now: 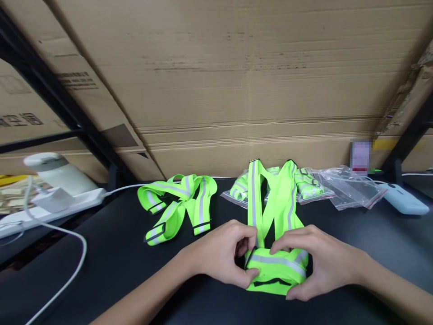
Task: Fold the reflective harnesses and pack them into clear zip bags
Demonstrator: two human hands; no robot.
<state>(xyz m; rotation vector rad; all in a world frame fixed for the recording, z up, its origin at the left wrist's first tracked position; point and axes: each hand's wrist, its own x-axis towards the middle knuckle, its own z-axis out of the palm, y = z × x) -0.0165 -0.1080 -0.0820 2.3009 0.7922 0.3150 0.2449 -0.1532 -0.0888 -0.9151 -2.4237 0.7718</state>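
Note:
A neon-green reflective vest [279, 261] made of elastic straps with grey stripes lies in front of me, its near end gathered into a folded bundle. My left hand [232, 253] pinches the bundle's left side, beside a black buckle, with thumb and fingers. On the right side, my right hand [318, 259] is curled around the bundle, thumb at the lower edge and fingers on top. Two straps stretch away from the bundle toward the back of the table. Another loose reflective vest [179, 205] lies tangled to the left, its black buckles showing.
Behind the straps are clear bags [313, 185] holding folded green vests. A clear plastic bag [352, 187] and a light-blue phone-like object [404, 198] lie at right. At left are a power strip [84, 198], a white cable [79, 262] and a white bottle [62, 171]. Cardboard [250, 90] walls the back.

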